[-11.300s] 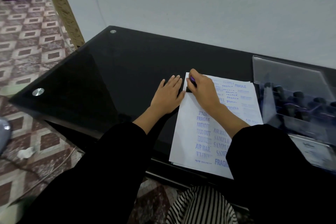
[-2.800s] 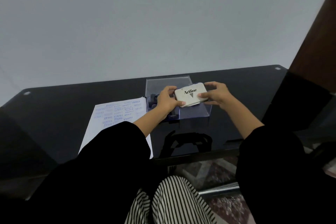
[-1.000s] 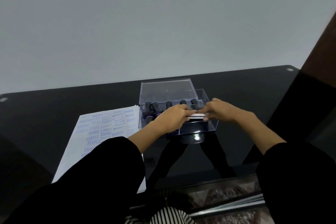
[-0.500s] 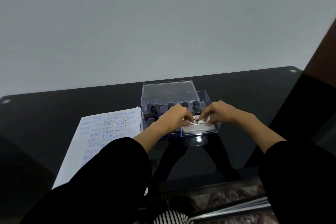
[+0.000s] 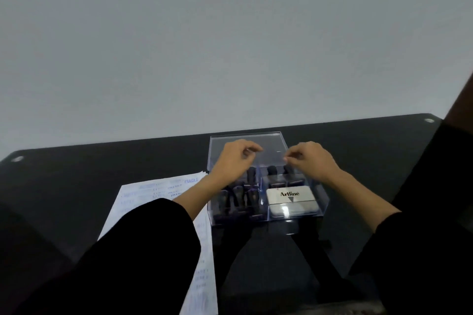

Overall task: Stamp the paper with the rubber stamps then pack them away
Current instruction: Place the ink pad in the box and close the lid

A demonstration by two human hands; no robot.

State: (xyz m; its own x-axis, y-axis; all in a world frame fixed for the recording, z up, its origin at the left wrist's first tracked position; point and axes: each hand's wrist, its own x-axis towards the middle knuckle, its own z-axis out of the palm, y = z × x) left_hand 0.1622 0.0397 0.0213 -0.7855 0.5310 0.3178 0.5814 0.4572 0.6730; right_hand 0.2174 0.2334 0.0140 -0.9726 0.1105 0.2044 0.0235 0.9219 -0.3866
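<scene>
Two hands, left (image 5: 235,161) and right (image 5: 312,161), hang over an open clear box (image 5: 268,218) on a black glass table (image 5: 371,156). Just beyond the fingertips the raised lid (image 5: 271,142) stands as a transparent wall and closes the way forward. Under the left fingers, upright stamps (image 5: 238,197) crowd the left compartment, with only narrow gaps between the handles. Two more stamps stand under the right fingers, and nearer than them a white ink pad (image 5: 291,199) fills the floor of its compartment. Open air separates the two hands. Outward of the right fingers lies bare tabletop. Outward of the left fingers a stamped paper (image 5: 153,202) lies flat beside the box, low enough to pass over.
</scene>
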